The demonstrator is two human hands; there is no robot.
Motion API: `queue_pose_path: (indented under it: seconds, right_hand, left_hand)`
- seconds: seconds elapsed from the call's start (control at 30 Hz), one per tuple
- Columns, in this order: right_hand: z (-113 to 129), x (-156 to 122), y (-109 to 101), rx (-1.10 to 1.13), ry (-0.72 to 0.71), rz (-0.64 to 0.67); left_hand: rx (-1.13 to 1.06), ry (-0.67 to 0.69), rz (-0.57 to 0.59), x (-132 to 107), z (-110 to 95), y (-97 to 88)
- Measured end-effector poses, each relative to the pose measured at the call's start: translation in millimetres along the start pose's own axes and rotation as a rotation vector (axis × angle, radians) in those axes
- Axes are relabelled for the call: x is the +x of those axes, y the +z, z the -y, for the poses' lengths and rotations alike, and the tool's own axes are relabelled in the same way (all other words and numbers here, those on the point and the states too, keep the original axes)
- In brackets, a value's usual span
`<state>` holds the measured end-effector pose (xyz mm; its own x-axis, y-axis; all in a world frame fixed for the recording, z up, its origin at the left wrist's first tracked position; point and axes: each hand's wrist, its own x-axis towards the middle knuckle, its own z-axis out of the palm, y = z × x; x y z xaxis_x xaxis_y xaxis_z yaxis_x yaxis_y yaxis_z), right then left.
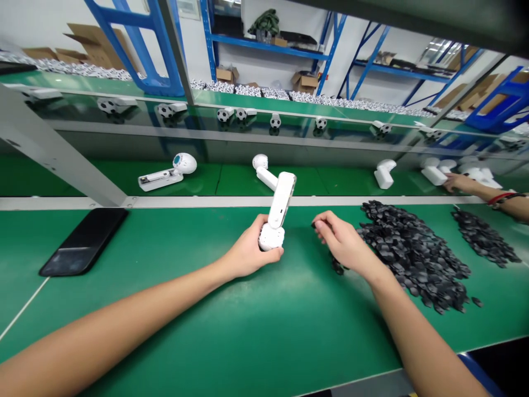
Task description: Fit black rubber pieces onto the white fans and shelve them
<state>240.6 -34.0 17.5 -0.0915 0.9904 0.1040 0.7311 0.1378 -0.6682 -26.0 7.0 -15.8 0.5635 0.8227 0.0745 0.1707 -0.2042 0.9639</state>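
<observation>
Left grip (250, 248) closed firmly around white plastic housing (281, 198) at its round end; right grip (343, 242) half-open, maybe small black pc. in fingertips, cannot tell, beside pile of black parts (413, 253).

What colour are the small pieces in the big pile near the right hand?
The small pieces are black; the head view shows them clearly.

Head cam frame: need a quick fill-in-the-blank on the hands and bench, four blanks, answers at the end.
The left hand grips a ____ plastic housing.
Beside the right hand, small black pieces lie in ____ piles.
A black phone lies on the ____ bench mat.
A co-worker's hand reaches in at far right, with a ____ band on the wrist.

white; two; green; red
</observation>
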Motion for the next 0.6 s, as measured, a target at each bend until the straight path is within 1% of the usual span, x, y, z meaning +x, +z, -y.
queue_pose_path:
  seconds: [0.1, 0.2, 0.27, 0.4, 0.47, 0.6]
  right_hand:
    - [22, -10, 18, 0.353, 0.0, 0.136]
    - [35, -17, 29, 0.531, 0.01, 0.199]
    - [37, -19, 33, 0.6, 0.063, 0.194]
    - [34, -18, 37, 0.703, 0.192, 0.184]
    - [33, -17, 40, 0.721, 0.22, 0.192]
    - [33, -17, 44, 0.697, 0.233, 0.196]
  left_hand:
    - [0.072, 0.02, -0.006, -1, -4, 2.1]
    - [0.09, 0.039, -0.026, -2, -7, 4.4]
    - [0.108, 0.064, -0.032, -4, -7, 5.7]
    - [0.198, 0.104, -0.022, -8, -7, 7.9]
    - [0.241, 0.119, -0.011, -9, -7, 8.6]
    - [0.303, 0.118, -0.001, -10, -8, 9.2]
